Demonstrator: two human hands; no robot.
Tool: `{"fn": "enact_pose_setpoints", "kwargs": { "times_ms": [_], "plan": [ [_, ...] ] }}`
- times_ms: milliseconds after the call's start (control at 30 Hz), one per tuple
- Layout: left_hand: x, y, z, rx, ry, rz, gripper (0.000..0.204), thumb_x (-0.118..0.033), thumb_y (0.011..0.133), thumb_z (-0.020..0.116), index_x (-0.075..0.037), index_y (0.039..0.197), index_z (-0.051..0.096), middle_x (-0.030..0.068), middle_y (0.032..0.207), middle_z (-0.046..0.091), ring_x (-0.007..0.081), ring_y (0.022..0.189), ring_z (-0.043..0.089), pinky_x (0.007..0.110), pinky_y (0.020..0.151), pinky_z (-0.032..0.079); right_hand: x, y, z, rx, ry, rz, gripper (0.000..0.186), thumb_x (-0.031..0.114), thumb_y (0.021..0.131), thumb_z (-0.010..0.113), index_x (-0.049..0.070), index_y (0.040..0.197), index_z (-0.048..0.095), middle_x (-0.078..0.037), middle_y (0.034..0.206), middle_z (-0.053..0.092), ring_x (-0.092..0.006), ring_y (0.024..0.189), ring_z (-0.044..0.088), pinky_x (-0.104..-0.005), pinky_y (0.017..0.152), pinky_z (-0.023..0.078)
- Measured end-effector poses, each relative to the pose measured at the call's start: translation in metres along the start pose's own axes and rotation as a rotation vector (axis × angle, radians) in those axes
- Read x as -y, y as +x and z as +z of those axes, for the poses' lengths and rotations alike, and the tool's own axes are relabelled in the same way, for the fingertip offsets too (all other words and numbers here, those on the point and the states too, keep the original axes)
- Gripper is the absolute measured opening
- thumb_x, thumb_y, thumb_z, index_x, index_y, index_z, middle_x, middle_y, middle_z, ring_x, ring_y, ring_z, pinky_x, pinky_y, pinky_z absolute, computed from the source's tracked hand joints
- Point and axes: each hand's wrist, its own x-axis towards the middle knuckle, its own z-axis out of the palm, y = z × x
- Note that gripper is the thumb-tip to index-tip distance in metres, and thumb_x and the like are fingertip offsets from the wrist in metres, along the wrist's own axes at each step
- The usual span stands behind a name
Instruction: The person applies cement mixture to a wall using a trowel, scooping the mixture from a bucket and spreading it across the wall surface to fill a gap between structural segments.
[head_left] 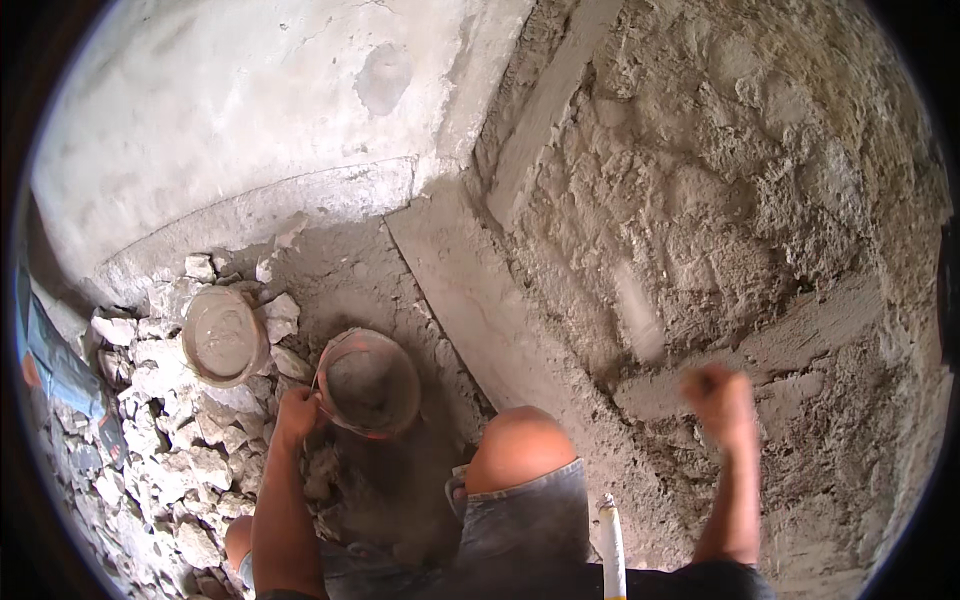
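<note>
Holds bucket (358,343) of grey material at its edge with left hand (297,412), just beside rubble (208,466), with right hand (720,402) blurred before rough mortar (690,205), grip impossible to tell; might spill contents by tugging one side.

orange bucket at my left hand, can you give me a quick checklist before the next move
1. Left hand on the round, mortar-smeared orange bucket: ok, fingers are at its left rim.
2. Grey mortar-like material inside that bucket: ok, some shows; how much, cannot tell.
3. Round, grey-smeared bucket of smooth grey mortar within view: ok, left of the orange one, by the pale, jagged stone rubble.
4. Right hand free of the orange bucket: ok, it is well to the right.
5. Right hand's grip on the pale, flat, blurred blade-like strip: cannot tell, both are blurred.
</note>
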Motion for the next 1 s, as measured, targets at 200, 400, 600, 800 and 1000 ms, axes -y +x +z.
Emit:
{"fn": "enact_pose_setpoints", "kwargs": {
  "times_ms": [200, 400, 600, 800, 1000],
  "plan": [
    [0.008, -0.001, -0.005, -0.03, 0.138, 0.083, 0.028, -0.019, 0.093, 0.064, 0.008, 0.091, 0.072, 0.0207, 0.077, 0.071, 0.0268, 0.067, 0.07, 0.042, 0.063, 0.055, 0.083, -0.002, 0.183, 0.482, -0.355, -0.21, 0.032, 0.037, 0.089, 0.068, 0.007, 0.097, 0.077, -0.021, 0.101, 0.075, -0.0365, 0.093, 0.076, -0.0504, 0.082, 0.06],
    [0.001, -0.008, -0.004, -0.068, 0.443, 0.266, 0.029, -0.023, 0.085, 0.066, 0.005, 0.085, 0.073, 0.0304, 0.091, 0.07, 0.0472, 0.095, 0.069, 0.052, 0.081, 0.054, 0.182, 0.054, 0.302, 0.231, -0.59, -0.94, 0.016, 0.016, 0.089, 0.064, 0.013, 0.091, 0.08, -0.014, 0.098, 0.076, -0.0255, 0.088, 0.076, -0.041, 0.071, 0.06],
    [-0.012, -0.031, 0.001, -0.046, 0.344, 0.19, 0.024, -0.012, 0.087, 0.062, 0.005, 0.098, 0.075, 0.0234, 0.088, 0.074, 0.0349, 0.09, 0.076, 0.043, 0.083, 0.057, 0.236, 0.058, 0.36, 0.535, -0.687, -1.194, 0.02, 0.019, 0.09, 0.065, 0.013, 0.102, 0.08, -0.012, 0.102, 0.076, -0.0278, 0.099, 0.075, -0.0421, 0.083, 0.06],
    [-0.019, -0.032, 0.01, -0.056, 0.206, 0.135, 0.024, -0.012, 0.089, 0.062, 0.006, 0.097, 0.074, 0.0237, 0.086, 0.074, 0.032, 0.081, 0.075, 0.041, 0.08, 0.057, 0.182, 0.013, 0.398, 0.668, -0.099, -0.962, 0.02, 0.028, 0.089, 0.07, 0.01, 0.095, 0.076, -0.015, 0.096, 0.071, -0.0378, 0.091, 0.07, -0.0497, 0.08, 0.056],
    [-0.014, -0.015, -0.002, -0.061, 0.095, 0.001, 0.024, -0.013, 0.089, 0.063, 0.005, 0.097, 0.077, 0.0202, 0.082, 0.076, 0.0296, 0.081, 0.076, 0.04, 0.078, 0.058, 0.146, -0.018, 0.404, 0.613, 0.274, -0.717, 0.023, 0.026, 0.084, 0.077, 0.006, 0.09, 0.069, -0.017, 0.091, 0.066, -0.0415, 0.085, 0.065, -0.0538, 0.074, 0.051]
  ]
}}
